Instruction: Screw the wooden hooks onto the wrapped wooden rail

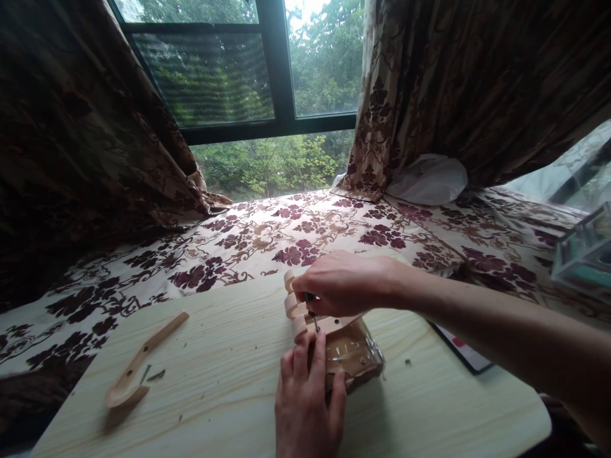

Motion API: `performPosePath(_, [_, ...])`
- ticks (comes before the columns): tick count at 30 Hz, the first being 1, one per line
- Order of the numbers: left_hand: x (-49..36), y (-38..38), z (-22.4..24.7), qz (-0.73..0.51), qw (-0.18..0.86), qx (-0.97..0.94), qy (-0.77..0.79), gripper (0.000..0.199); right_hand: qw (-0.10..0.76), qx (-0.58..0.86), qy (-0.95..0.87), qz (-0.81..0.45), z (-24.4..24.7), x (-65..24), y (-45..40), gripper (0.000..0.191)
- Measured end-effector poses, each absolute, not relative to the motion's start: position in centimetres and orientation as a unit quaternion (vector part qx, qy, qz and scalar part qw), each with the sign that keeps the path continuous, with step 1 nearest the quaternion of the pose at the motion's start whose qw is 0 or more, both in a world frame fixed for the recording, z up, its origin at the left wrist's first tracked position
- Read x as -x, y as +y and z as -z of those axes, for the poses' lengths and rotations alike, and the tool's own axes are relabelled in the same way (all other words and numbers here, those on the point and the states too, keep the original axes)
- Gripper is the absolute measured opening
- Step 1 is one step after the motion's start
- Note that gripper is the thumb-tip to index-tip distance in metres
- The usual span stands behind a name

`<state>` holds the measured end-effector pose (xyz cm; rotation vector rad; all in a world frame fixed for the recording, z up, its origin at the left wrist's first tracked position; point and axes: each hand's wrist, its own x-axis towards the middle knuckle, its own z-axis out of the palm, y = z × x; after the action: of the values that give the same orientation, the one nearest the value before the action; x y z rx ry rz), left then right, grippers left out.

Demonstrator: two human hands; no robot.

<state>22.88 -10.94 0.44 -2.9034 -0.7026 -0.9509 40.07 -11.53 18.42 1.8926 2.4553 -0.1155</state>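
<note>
My right hand [341,283] is closed round the dark handle of a screwdriver [314,316]. Its thin shaft points down to a hole in a curved wooden hook [329,327]. Beside that hook lie others, their curled ends [290,305] in a row on the left, partly covered by my right hand. Beneath them is a brown cardboard packet [351,353] wrapped in clear tape. With fingertips against the nearest hook and the thumb on the packet, my left hand [308,394] holds the hook steady.
A separate wooden hook [138,362] lies on the pale wooden board [214,381], a screw [146,374] beside it. A flat dark-edged object [470,356] sits under my right forearm. Farther off are a clear plastic box [585,248], a white bag [429,180] and patterned curtains [377,114].
</note>
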Motion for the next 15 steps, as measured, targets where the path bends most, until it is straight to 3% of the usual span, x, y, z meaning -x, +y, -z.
performPosePath(15, [-22.9, -10.7, -0.2, 0.314, 0.025, 0.923, -0.219, 0.056, 0.007, -0.608, 0.793, 0.036, -18.0, -40.3, -11.9, 0.018])
